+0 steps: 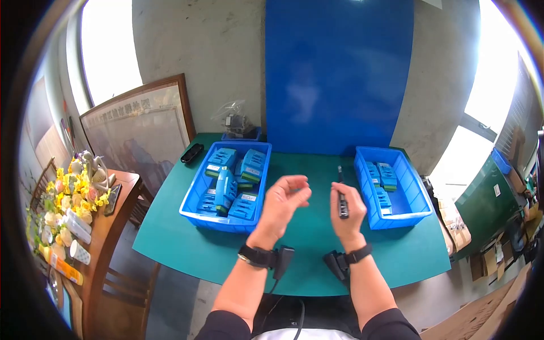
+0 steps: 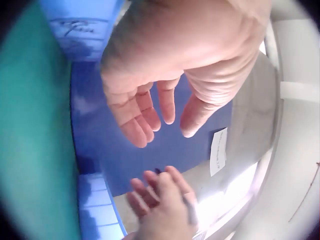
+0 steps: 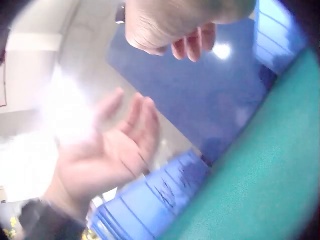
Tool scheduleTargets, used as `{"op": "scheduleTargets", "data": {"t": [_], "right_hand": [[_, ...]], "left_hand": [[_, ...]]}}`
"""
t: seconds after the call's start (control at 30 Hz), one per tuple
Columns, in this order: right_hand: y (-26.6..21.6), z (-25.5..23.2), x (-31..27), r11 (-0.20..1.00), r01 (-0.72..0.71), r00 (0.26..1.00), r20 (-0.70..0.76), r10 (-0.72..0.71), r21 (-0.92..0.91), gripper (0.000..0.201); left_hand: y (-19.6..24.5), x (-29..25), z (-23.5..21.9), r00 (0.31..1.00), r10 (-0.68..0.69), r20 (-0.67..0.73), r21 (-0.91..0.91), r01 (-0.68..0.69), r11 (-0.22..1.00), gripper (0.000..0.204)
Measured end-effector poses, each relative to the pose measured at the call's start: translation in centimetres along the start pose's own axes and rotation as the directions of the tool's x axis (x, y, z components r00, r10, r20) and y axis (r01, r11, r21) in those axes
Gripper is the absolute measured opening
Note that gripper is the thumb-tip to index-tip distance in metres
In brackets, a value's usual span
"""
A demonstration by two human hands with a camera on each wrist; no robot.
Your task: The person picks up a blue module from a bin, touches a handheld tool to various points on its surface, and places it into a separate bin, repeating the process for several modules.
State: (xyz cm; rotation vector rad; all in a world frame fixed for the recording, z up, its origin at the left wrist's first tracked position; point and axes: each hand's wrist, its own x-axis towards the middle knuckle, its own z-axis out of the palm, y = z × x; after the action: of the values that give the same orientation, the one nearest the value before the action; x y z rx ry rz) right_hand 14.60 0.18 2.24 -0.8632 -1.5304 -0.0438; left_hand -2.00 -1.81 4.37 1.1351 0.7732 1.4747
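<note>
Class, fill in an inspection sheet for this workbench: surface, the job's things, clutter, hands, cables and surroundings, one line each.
Surface: green table, bare between the bins.
Job's things: dark pen-like tool; left blue bin holding many blue parts; right blue bin holding a few.
Clutter: black device and plastic bag at the back.
Hands: right hand grips the tool; left hand relaxed, holding nothing.
Cables: one black cable near the body.
Surroundings: blue board, framed picture, flowers.
</note>
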Motion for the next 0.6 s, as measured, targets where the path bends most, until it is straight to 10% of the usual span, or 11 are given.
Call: {"op": "scheduleTargets", "data": {"t": [0.2,0.27,0.4,0.43,0.6], "right_hand": [[2.5,0.0,-2.4,0.995,-0.103,0.993,0.063,0.103,-0.003,0.013],[2.8,-0.1,-2.5,0.99,-0.142,0.988,0.057,0.142,-0.001,0.013],[2.7,0.1,-2.6,0.988,-0.153,0.984,0.092,0.151,0.018,0.014],[2.5,0.0,-2.6,0.988,-0.152,0.983,0.105,0.149,0.02,0.014],[3.0,-0.1,-2.7,0.987,-0.158,0.985,0.075,0.156,0.029,0.014]], "left_hand": [[5.5,4.0,-8.3,0.886,0.321,-0.333,0.449,-0.15,0.881,0.039],[6.6,4.7,-11.2,0.844,0.377,-0.382,0.851,0.163,0.499,0.053],[7.0,4.1,-15.2,0.876,-0.032,-0.482,0.859,0.479,0.181,0.077],[8.5,3.4,-13.6,0.842,-0.184,-0.507,0.821,0.537,0.193,0.075],[9.0,3.6,-14.1,0.853,-0.092,-0.513,0.777,0.508,0.373,0.055]]}}
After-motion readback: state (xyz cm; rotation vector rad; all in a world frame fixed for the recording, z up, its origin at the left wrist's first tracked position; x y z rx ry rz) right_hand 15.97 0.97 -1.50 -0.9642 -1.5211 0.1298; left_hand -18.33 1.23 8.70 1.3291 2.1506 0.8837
